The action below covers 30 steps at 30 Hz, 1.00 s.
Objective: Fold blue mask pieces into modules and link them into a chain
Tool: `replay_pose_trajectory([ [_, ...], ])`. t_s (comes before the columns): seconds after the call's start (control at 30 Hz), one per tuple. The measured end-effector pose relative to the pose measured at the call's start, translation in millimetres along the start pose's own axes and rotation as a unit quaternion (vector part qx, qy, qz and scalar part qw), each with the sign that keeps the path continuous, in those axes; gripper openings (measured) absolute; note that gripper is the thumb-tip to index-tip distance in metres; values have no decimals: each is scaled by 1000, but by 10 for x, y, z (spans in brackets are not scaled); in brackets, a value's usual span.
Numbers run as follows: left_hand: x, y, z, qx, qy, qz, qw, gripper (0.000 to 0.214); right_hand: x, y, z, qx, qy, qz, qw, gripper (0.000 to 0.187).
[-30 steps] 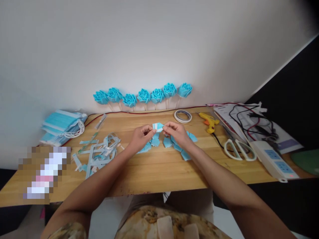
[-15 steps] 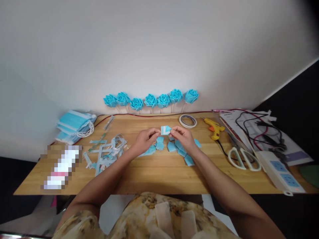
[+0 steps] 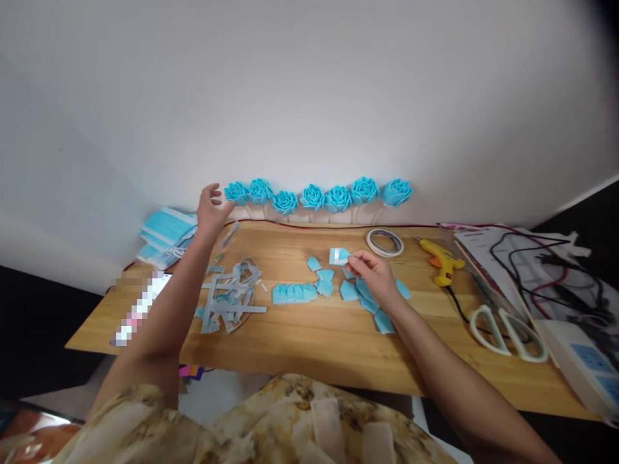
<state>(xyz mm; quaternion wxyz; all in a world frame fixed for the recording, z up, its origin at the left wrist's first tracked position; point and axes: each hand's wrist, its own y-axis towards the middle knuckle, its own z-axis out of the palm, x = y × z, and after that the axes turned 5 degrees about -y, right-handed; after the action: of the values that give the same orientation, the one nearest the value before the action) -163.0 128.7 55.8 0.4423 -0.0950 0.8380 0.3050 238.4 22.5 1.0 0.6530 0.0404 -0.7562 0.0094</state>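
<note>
The right hand (image 3: pixel 376 276) is pinching the folded blue piece (image 3: pixel 338 256) at its ten o'clock; this is looking light, soft, easily creased, so edges are suiting best. The left hand (image 3: pixel 211 212), fingers parted, is hovering at eight o'clock of the leftmost flower (image 3: pixel 236 193).

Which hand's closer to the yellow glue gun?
Right. The right hand is left of the yellow glue gun, pinching a small blue piece; the left hand is much farther left, by the leftmost blue flower.
</note>
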Motion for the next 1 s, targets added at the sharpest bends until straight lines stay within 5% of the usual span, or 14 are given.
replay_pose_trajectory([
  [0.1,73,109,206,25,-36,-51,998,79,-41,1,8,9,-14,2,1000,55],
  [0.2,72,132,343,21,-34,-48,998,64,-83,9,8,12,-25,2,1000,56],
  [0.5,111,151,406,-9,29,-10,999,43,-143,37,9,7,-20,9,1000,55],
  [0.67,108,11,328,-12,57,105,993,63,-118,21,8,7,-25,15,1000,56],
  [0.8,7,-174,292,-20,67,238,969,54,-115,12,12,12,-30,5,999,55],
  [1.0,-120,-215,447,85,118,259,955,41,-78,11,27,12,-30,-3,999,53],
])
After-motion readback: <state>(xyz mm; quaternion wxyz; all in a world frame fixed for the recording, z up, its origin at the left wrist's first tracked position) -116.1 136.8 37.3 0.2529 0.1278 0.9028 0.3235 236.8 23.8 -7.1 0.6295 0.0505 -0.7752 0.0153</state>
